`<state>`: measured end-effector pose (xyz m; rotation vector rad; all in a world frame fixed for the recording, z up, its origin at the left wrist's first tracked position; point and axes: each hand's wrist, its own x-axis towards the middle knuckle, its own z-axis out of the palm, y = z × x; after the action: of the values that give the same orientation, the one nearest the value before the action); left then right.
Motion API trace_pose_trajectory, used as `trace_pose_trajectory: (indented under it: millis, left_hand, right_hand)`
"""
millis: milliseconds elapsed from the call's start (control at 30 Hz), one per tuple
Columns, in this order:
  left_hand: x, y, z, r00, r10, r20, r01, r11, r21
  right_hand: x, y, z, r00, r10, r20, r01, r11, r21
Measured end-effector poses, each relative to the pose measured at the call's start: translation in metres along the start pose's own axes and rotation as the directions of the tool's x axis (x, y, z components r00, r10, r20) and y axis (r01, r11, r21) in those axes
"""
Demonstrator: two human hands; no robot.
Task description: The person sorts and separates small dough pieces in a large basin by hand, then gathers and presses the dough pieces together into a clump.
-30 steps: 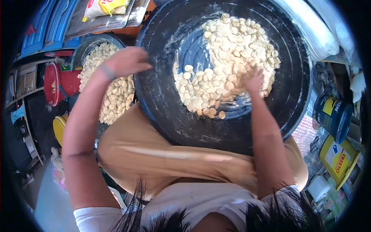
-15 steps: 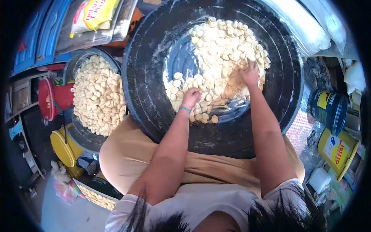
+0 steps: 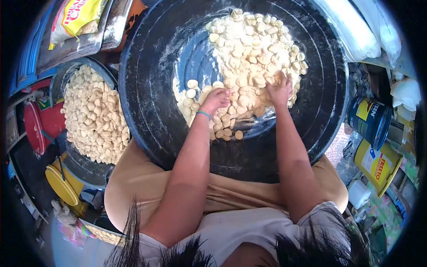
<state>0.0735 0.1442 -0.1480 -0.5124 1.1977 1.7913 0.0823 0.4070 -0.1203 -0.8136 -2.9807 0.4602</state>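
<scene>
A wide black basin [image 3: 147,89] sits across my lap. Many small round pale dough pieces [image 3: 240,66], dusted with flour, are spread over its bottom. My left hand [image 3: 216,100], with a blue-green band at the wrist, rests at the near left part of the pieces, fingers loosely bent and pointing right. Farther right, my right hand [image 3: 280,90] has its fingers spread among the pieces, palm down. Some fingertips are hidden by the dough. Neither hand visibly lifts a piece.
At left stands a dark tub [image 3: 84,171] heaped with similar pieces, near a red bucket [image 3: 42,120] and a yellow bucket [image 3: 64,180]. A yellow packet [image 3: 78,20] lies on trays. Dark [image 3: 370,120] and yellow [image 3: 378,167] labelled pails stand right.
The view has shifted, so the surroundings sit farther left. My hands are closer together in the basin, and the left hand's fingers now reach farther over the pieces.
</scene>
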Motion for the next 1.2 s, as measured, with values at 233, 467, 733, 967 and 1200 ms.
trace_pose_trajectory:
  millis: [233,467,733,967,1200]
  left_hand:
    - [-0.004,0.022,0.029,0.982,-0.083,0.172,0.075,0.996,0.051]
    - [-0.015,0.046,0.048,0.961,0.047,0.272,0.005,0.983,-0.185]
    - [-0.002,0.043,0.020,0.976,0.170,-0.135,-0.181,0.981,-0.071]
    - [-0.029,0.030,0.044,0.990,-0.058,0.126,0.058,0.998,0.001]
    - [-0.050,0.046,0.040,0.960,0.029,0.277,0.038,0.972,-0.232]
  right_hand:
    - [-0.031,-0.007,-0.009,0.978,-0.190,0.088,0.147,0.920,0.363]
    - [-0.029,-0.081,-0.051,0.751,-0.210,0.626,-0.439,0.550,0.711]
    - [-0.065,-0.031,0.000,0.954,-0.295,0.053,0.295,0.955,-0.001]
    - [-0.092,-0.065,-0.023,0.959,-0.013,0.284,-0.194,0.699,0.688]
    - [-0.085,-0.093,-0.059,0.813,-0.291,0.504,-0.330,0.484,0.811]
